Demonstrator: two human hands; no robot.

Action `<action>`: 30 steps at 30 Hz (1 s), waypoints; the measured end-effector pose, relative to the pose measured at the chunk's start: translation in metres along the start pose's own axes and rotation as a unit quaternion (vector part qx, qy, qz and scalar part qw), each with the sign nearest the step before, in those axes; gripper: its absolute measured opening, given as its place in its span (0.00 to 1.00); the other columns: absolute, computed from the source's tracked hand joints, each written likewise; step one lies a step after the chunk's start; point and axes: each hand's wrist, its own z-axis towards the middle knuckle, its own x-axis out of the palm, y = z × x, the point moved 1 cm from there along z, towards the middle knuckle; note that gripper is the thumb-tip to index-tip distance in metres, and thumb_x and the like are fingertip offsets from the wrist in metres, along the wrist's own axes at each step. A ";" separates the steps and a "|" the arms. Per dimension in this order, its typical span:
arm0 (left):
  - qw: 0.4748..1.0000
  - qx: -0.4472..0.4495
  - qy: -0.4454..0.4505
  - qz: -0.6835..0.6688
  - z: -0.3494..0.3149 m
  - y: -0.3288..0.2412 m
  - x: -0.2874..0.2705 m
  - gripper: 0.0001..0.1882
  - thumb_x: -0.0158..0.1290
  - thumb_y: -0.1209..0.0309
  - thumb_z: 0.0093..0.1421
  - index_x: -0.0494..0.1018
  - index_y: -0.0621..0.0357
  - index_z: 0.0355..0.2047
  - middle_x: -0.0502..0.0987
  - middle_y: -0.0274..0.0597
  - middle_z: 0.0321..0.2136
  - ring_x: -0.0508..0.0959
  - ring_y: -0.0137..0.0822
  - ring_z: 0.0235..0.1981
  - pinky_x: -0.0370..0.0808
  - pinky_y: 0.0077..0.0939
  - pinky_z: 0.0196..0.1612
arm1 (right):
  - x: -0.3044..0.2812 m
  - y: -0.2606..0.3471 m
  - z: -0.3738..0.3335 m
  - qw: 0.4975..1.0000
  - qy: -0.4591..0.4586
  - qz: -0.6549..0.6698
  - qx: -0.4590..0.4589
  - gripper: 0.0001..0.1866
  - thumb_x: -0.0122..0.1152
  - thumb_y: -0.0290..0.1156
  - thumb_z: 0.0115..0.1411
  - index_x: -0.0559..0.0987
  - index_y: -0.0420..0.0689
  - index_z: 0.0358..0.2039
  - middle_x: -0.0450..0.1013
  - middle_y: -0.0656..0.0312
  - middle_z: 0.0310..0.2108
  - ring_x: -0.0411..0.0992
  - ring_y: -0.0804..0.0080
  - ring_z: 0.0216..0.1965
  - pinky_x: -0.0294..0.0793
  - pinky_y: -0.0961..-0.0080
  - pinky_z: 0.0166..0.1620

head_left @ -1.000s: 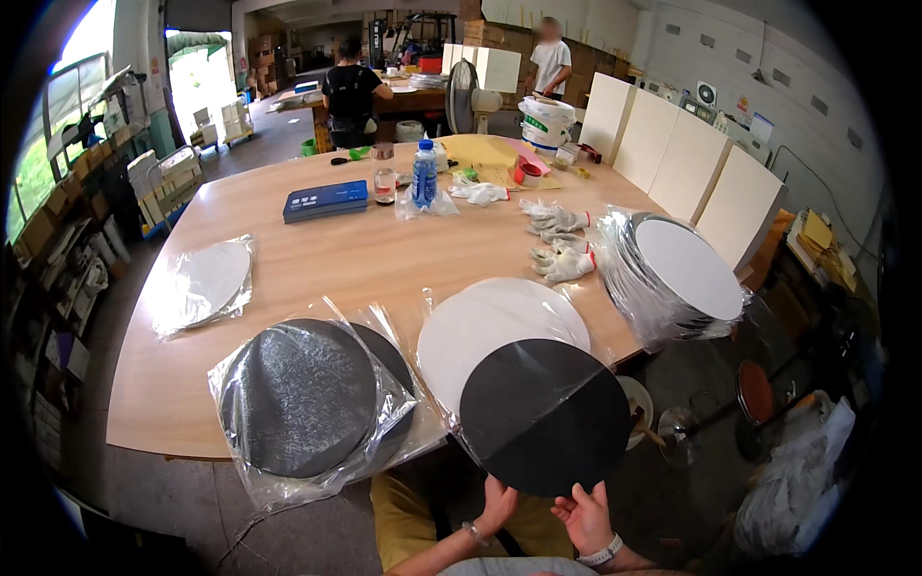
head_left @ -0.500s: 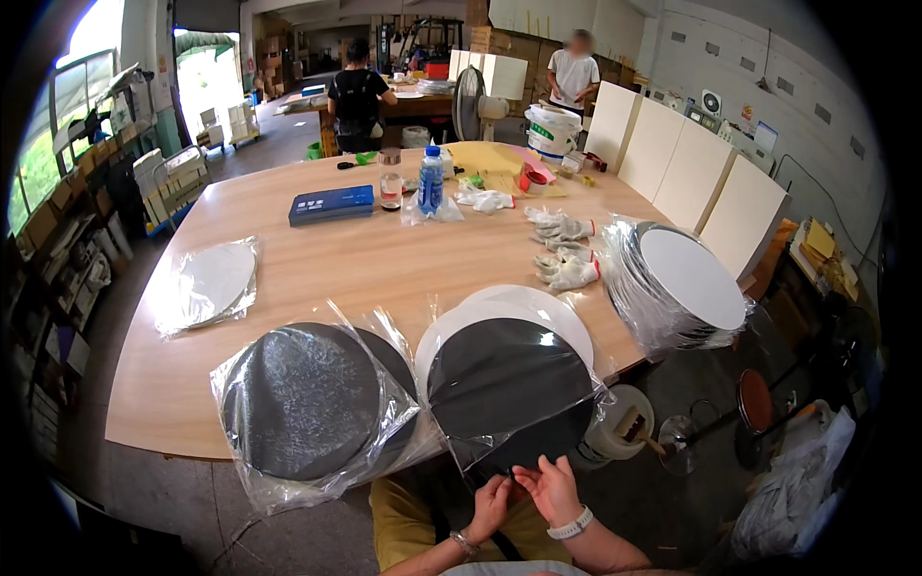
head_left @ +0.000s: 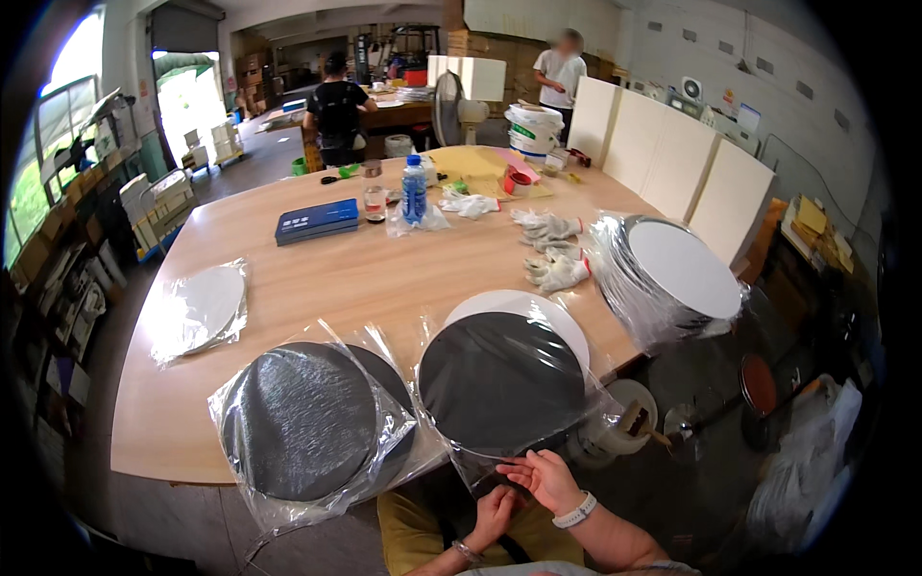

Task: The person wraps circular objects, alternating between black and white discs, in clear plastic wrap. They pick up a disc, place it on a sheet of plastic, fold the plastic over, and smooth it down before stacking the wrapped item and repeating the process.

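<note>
A dark grey disc [head_left: 504, 384] lies inside a clear plastic bag [head_left: 595, 403] at the table's front edge. Behind it, a white disc [head_left: 523, 302] shows as a pale crescent. The bag's near end hangs over the edge toward my lap. My left hand [head_left: 495, 516] is closed at this loose end, its fingers curled and partly hidden. Just above and to the right, my right hand [head_left: 547, 482] pinches the bag's near edge, fingers pointing left. To the left lies another bagged dark disc [head_left: 303, 422], its surface wrinkled and shiny, with a further dark disc [head_left: 389, 384] partly under it.
A stack of bagged white discs [head_left: 684, 269] stands at the right edge, a bagged pale disc [head_left: 206, 307] far left. Work gloves [head_left: 557, 272], a blue box [head_left: 317, 222] and a bottle [head_left: 414, 192] lie farther back. A bucket with a brush [head_left: 629, 418] stands below right. Two people are beyond.
The dark disc now shows as one whole round, where a slanting edge crossed its near part before. My right hand's fingers have turned left and moved apart from my left hand. The view has shifted slightly.
</note>
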 end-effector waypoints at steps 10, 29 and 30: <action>0.994 -0.031 0.044 -0.091 -0.003 -0.001 -0.012 0.12 0.41 0.70 0.66 0.70 0.65 0.31 0.77 0.43 0.27 0.78 0.33 0.28 0.77 0.26 0.36 | -0.044 0.063 -0.033 0.719 -0.044 -0.605 -0.339 0.04 0.64 0.27 0.51 0.78 0.42 0.28 0.71 0.63 0.29 0.71 0.75 0.25 0.71 0.80 0.28; 0.694 0.271 0.011 0.667 0.007 -0.136 -0.060 0.20 0.67 0.69 0.40 0.72 0.53 0.34 0.72 0.39 0.40 0.69 0.39 0.45 0.67 0.37 0.43 | -0.135 0.169 0.004 0.524 0.052 -0.723 -0.446 0.30 0.65 0.22 0.41 0.73 0.51 0.49 0.66 0.63 0.51 0.64 0.60 0.46 0.66 0.67 0.50; 0.701 0.289 0.052 0.650 0.008 -0.136 -0.063 0.18 0.66 0.70 0.41 0.72 0.53 0.33 0.73 0.38 0.40 0.70 0.39 0.44 0.68 0.36 0.42 | -0.144 0.172 0.012 0.535 0.101 -0.704 -0.456 0.24 0.66 0.25 0.41 0.77 0.49 0.42 0.69 0.65 0.47 0.65 0.63 0.45 0.67 0.69 0.49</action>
